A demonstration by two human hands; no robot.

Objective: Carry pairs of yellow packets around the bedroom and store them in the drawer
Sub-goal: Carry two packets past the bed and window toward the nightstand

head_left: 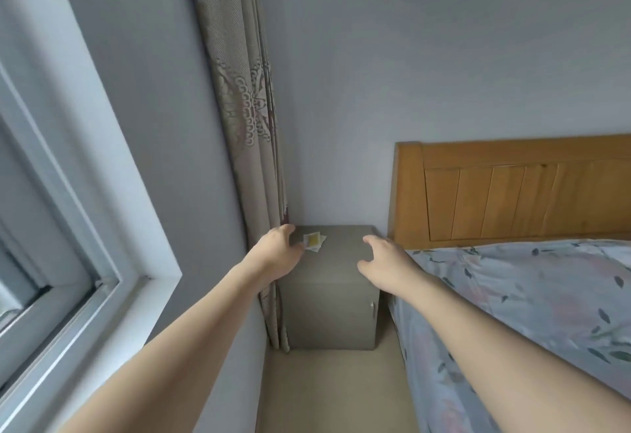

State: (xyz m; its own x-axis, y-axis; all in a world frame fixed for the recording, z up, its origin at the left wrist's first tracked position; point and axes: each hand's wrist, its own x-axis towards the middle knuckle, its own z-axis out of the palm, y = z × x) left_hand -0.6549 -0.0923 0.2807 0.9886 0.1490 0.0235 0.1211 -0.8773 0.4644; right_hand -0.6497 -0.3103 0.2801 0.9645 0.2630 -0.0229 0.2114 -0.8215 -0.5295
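left hand point(278, 251): bare, no ring or glove seen | right hand point(387, 262): bare, no ring seen | forearms: bare to the frame edge, no sleeve, watch or band seen

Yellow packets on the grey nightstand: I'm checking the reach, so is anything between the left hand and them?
Nothing visible. The yellow packets lie exposed on the grey nightstand top, right beside the open left hand; the patterned curtain hangs behind.

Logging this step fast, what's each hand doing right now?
Left hand: open, holding nothing, beside the small yellow packets on the grey bedside cabinet.
Right hand: open, empty.
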